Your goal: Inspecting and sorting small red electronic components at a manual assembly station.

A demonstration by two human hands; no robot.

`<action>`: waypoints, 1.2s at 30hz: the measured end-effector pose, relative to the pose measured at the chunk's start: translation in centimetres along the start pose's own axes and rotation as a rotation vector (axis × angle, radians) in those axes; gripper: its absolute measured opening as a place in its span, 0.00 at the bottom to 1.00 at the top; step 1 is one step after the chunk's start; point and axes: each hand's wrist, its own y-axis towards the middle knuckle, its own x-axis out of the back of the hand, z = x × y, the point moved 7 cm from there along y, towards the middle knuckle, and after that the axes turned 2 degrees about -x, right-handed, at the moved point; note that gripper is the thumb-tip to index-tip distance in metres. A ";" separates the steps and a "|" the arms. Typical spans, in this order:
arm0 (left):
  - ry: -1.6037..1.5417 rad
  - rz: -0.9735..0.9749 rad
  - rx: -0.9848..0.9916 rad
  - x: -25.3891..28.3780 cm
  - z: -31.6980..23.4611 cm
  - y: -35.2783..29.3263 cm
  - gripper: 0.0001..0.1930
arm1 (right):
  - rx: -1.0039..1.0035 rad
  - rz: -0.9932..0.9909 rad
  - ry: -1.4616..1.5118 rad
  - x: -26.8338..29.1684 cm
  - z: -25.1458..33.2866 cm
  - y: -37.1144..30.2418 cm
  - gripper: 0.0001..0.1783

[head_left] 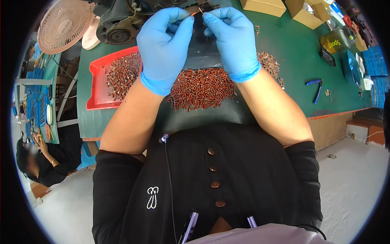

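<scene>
Both my hands wear light blue gloves and are raised at the far side of the table, in front of a dark machine. My left hand pinches a small red part between thumb and forefinger. Close beside it, my right hand has its thumb and forefinger pressed together at a small copper-coloured piece; its shape is too small to make out. Below my hands lies a heap of small red cylindrical parts with metal ends. Left of that, a red tray holds more small metal-ended parts.
Loose copper-coloured pieces lie right of my right wrist. Blue-handled pliers rest farther right, near a clear yellow-lidded container. Cardboard boxes stand at the back. A pink fan is at the left, and another person sits beyond.
</scene>
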 end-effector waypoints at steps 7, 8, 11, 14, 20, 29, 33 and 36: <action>0.340 -0.192 -0.347 -1.4 -0.4 1.5 0.05 | 0.153 -0.128 -0.045 -0.3 0.3 2.2 0.04; 0.350 -0.196 -0.382 -1.6 -0.4 1.7 0.05 | 0.152 -0.136 -0.049 -0.4 0.2 2.3 0.05; 0.385 -0.207 -0.461 -2.0 -0.2 1.8 0.05 | 0.145 -0.145 -0.038 -0.4 0.0 2.5 0.05; 0.420 -0.218 -0.503 -2.1 0.0 1.8 0.05 | 0.159 -0.147 -0.027 -0.4 0.0 2.4 0.06; 0.421 -0.239 -0.489 -2.3 0.4 1.6 0.05 | 0.182 -0.164 -0.069 -0.3 0.0 2.5 0.07; 0.444 -0.221 -0.485 -2.5 0.5 1.7 0.06 | 0.171 -0.146 -0.011 -0.4 -0.1 2.6 0.07; 0.456 -0.214 -0.498 -2.6 0.4 1.6 0.06 | 0.172 -0.135 -0.016 -0.4 0.0 2.5 0.07; 0.465 -0.217 -0.494 -2.6 0.5 1.6 0.06 | 0.147 -0.136 -0.044 -0.3 -0.1 2.4 0.06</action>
